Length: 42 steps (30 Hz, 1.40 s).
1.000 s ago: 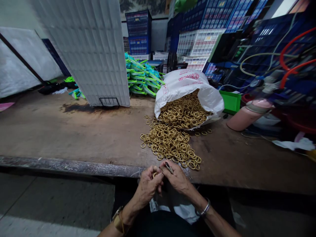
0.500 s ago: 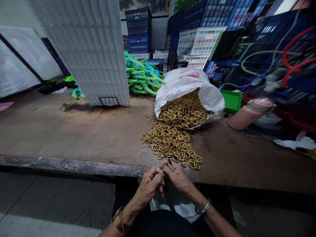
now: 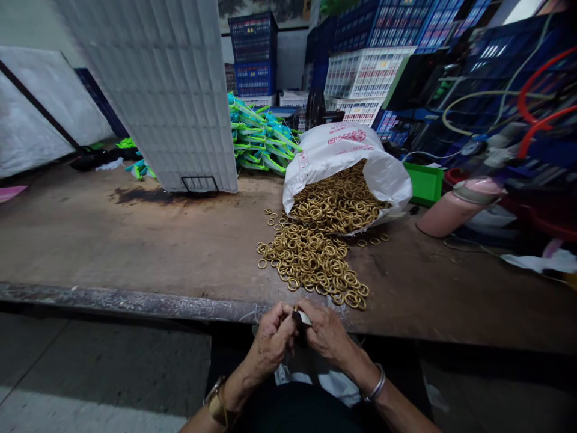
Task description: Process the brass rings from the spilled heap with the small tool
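Observation:
At the table's front edge my left hand (image 3: 267,341) pinches a brass-coloured ring, mostly hidden by the fingers. Closed around a small knife (image 3: 305,319) is my right hand (image 3: 328,332). The knife has a pale handle and a dark flat blade, which lies against the ring at the left fingertips. Just beyond both hands spreads a heap of loose brass-coloured rings (image 3: 315,255). They spill from the mouth of a white woven sack (image 3: 338,150) lying on its side.
A tall pale ribbed panel (image 3: 166,102) stands on the wooden table (image 3: 112,240) at left. Behind it lies a pile of green and blue strips (image 3: 261,135). Right of the sack are a green tray (image 3: 422,183) and a pink bottle (image 3: 457,207). Blue and white crates (image 3: 367,72) are stacked behind.
My right hand has turned the knife, so its blade now points left toward the left fingertips instead of up and away. The heap and sack have stayed the same.

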Motion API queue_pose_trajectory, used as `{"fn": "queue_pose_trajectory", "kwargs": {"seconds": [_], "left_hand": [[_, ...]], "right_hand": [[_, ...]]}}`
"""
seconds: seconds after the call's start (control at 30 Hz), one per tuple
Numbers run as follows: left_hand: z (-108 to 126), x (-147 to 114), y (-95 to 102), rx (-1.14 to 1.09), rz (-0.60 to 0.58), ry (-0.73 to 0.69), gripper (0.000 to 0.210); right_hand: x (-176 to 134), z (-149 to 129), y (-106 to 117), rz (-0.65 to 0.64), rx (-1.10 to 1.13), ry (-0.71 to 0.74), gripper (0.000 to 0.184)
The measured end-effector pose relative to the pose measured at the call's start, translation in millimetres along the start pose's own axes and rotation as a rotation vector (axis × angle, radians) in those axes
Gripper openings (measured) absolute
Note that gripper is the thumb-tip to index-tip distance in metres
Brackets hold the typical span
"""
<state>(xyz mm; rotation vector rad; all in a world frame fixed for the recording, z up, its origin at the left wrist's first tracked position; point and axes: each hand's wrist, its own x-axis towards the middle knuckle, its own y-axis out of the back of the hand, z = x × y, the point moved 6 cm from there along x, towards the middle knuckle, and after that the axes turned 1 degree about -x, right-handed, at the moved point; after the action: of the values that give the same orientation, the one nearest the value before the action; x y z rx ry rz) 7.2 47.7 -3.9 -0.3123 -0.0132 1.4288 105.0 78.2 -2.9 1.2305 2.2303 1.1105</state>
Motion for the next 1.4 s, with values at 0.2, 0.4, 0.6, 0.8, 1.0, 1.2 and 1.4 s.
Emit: {"fn": "queue_pose_trajectory", "kwargs": {"seconds": [0.2,0.4,0.6,0.8,1.0,1.2,1.4], "left_hand": [[0,-1,3.0,0.09,-0.002,-0.069,0.027],[5,-3,2.8,0.18,-0.009,-0.111,0.023],[6,-6,5.6,0.289,0.0,-0.165,0.022],[4,-18,-12.3,0.093,-0.103,-0.047,0.026],[0,-11,-13.5,-0.415,-0.106,0.14,0.032],[-16,-6,5.4,-0.597,0.053,0.182,0.021],[-24,-5,6.9,-0.772,0.039,0.305,0.016]], "right_hand": [[1,0,1,0.013,-0.046,-0.015,0.019],[1,0,0,0.001,-0.1,-0.034,0.021],[2,2,-4,-0.071,-0.107,-0.041,0.012],[10,22,-2,-0.045,-0.285,-0.207,0.02],[25,23,5,0.15,-0.329,-0.25,0.023],[35,21,1,0.15,-0.447,-0.259,0.015],[36,22,1,0.138,-0.444,-0.278,0.021]]}}
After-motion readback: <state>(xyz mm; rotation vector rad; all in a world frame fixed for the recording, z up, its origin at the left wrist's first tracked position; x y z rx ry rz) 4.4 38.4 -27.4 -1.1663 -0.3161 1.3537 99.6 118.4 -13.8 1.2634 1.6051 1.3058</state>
